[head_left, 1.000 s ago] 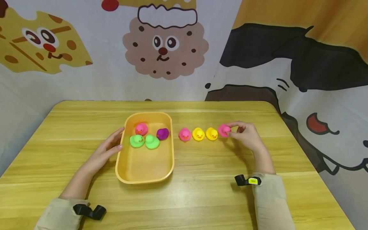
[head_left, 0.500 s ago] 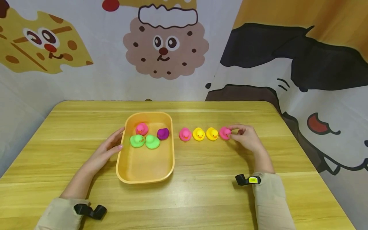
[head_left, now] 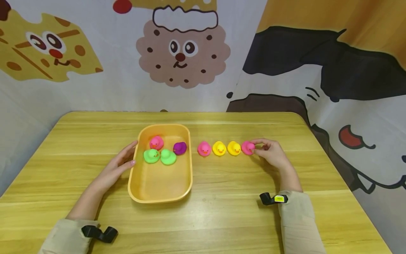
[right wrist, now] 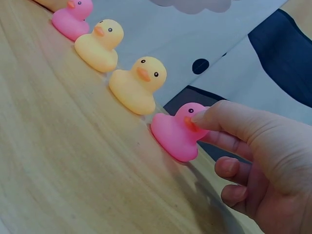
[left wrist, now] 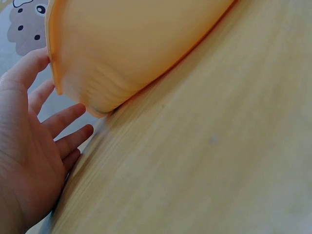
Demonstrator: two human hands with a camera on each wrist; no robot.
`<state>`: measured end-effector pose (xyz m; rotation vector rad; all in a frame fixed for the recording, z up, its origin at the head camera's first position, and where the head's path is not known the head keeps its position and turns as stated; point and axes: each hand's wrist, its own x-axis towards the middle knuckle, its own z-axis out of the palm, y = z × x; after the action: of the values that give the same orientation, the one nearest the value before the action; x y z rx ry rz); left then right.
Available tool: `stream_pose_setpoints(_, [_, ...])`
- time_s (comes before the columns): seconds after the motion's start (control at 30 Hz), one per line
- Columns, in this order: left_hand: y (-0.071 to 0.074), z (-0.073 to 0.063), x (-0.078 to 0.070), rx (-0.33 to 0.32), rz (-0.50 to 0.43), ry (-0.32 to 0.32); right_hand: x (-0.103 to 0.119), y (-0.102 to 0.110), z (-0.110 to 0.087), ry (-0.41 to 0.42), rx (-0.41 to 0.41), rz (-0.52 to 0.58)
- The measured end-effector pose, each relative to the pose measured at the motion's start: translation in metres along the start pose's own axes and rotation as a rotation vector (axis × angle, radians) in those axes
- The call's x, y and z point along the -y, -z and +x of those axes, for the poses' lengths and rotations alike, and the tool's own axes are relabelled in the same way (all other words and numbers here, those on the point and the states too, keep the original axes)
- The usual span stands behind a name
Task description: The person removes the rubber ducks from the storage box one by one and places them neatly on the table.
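My right hand (head_left: 271, 152) pinches a pink rubber duck (right wrist: 178, 134) between thumb and fingers at its head. That duck sits on the table at the right end of a row. To its left stand two yellow rubber ducks, the nearer one (head_left: 234, 148) and another one (head_left: 219, 148), then a second pink duck (head_left: 204, 149). My left hand (left wrist: 36, 139) touches the left side of an orange plastic tray (head_left: 160, 199) with loosely spread fingers. Inside the tray are a pink duck (head_left: 156, 143), a purple duck (head_left: 179, 148) and two green ducks, one left (head_left: 151, 155) and one right (head_left: 168, 157).
The wood-grain table (head_left: 222, 218) runs back to a cartoon-printed curtain (head_left: 117, 91). Black cameras are strapped at both cuffs, the left camera (head_left: 99, 234) and the right camera (head_left: 273, 199). The tray stands left of the duck row.
The pink duck in my right hand has come down slightly, toward me, to sit level with the row. My left hand and the tray have stayed in place.
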<state>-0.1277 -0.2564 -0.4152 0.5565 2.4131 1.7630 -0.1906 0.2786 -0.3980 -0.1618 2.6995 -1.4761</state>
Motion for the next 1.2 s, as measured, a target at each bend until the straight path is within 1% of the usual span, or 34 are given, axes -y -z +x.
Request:
stream_pose_setpoints(0.2, [0.000,0.000,-0.001,-0.002,0.008,0.001,0.000,0.002,0.000,0.021,0.015,0.011])
stream_pose_setpoints(0.37, [0.000,0.000,-0.001,-0.002,0.011,0.003,0.008,0.004,-0.002,0.040,-0.027,0.011])
stream_pose_setpoints(0.47, [0.000,0.001,-0.001,-0.001,0.007,0.002,0.031,0.005,-0.009,0.068,-0.053,0.009])
stream_pose_setpoints(0.6, [0.000,0.001,-0.001,0.002,0.000,0.003,0.045,0.004,-0.010,0.076,-0.089,0.023])
stream_pose_setpoints(0.7, [0.000,0.001,-0.001,0.003,0.000,0.006,0.042,0.002,-0.006,0.079,-0.119,0.027])
stream_pose_setpoints(0.73, [0.000,0.001,-0.001,0.002,0.002,0.007,0.045,0.001,-0.007,0.090,-0.124,0.021])
stream_pose_setpoints(0.8, [0.000,0.001,-0.002,0.002,0.006,0.009,0.051,0.000,-0.008,0.118,-0.131,0.009])
stream_pose_setpoints(0.97, [0.000,0.001,-0.002,0.002,0.010,0.016,0.069,-0.004,-0.010,0.180,-0.142,0.027])
stream_pose_setpoints(1.2, [0.001,0.001,-0.002,0.003,0.003,0.020,0.093,-0.013,-0.016,0.223,-0.163,0.060])
